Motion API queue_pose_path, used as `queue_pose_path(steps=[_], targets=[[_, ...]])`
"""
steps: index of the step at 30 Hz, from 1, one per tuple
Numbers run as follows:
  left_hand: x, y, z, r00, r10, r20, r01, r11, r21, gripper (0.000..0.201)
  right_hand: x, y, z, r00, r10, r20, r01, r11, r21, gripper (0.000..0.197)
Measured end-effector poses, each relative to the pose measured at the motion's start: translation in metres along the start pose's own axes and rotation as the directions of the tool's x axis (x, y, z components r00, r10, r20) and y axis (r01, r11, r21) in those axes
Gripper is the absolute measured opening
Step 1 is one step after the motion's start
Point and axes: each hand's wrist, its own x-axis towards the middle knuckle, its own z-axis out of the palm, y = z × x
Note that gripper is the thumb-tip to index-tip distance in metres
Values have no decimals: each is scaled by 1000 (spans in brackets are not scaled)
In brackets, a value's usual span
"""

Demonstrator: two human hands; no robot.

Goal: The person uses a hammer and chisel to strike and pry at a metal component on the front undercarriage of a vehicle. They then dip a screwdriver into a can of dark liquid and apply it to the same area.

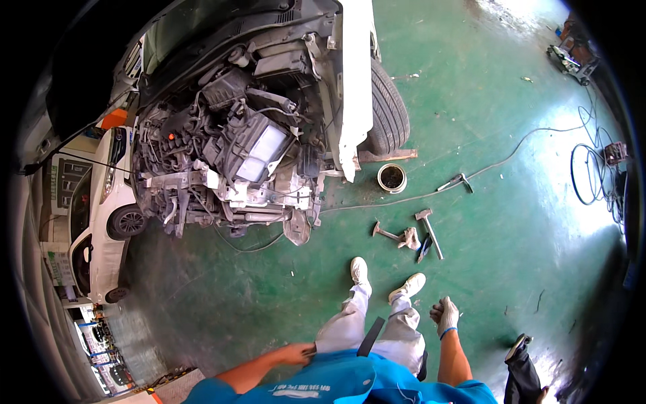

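My right hand (pixel 445 315), in a pale work glove with darkened fingers, hangs over the green floor at my right side. Its fingers are curled closed, and no object shows in them. My left hand (pixel 299 353) rests by my left thigh at the hem of my blue shirt; its fingers are hidden or too dark to make out. Beyond my shoes lie a hammer (pixel 431 232), a second hammer (pixel 386 231), a crumpled pale glove (pixel 409 238) and pliers with dark handles (pixel 424 249). Neither hand touches these tools.
Ahead left stands a car with its engine bay (pixel 235 135) exposed and its front stripped. A tyre (pixel 388 111), an open can (pixel 391 178) and a T-shaped tool (pixel 456 182) are near it. A hose (pixel 498 163) crosses the floor. Another person's leg (pixel 521 370) shows at lower right.
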Motion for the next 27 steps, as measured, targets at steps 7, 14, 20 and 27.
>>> queue_pose_path(steps=[7, 14, 20, 27], targets=[[83, 61, -16, 996, -85, 11, 80, 967, 240, 56, -5, -19, -45, 969, -103, 223, 66, 983, 169, 27], [73, 53, -39, 1000, -9, -24, 13, 986, 165, 63, -5, 3, -63, 989, -25, 145, 10, 995, 101, 30], [56, 65, -34, 989, -12, -148, 24, 997, 74, 55, -24, -3, -28, 999, 5, -42, -7, 999, -51, 31], [55, 105, -16, 933, -172, -316, 213, 972, 101, 38, 0, -31, -3, 985, -83, 154, 111, 976, -186, 27]])
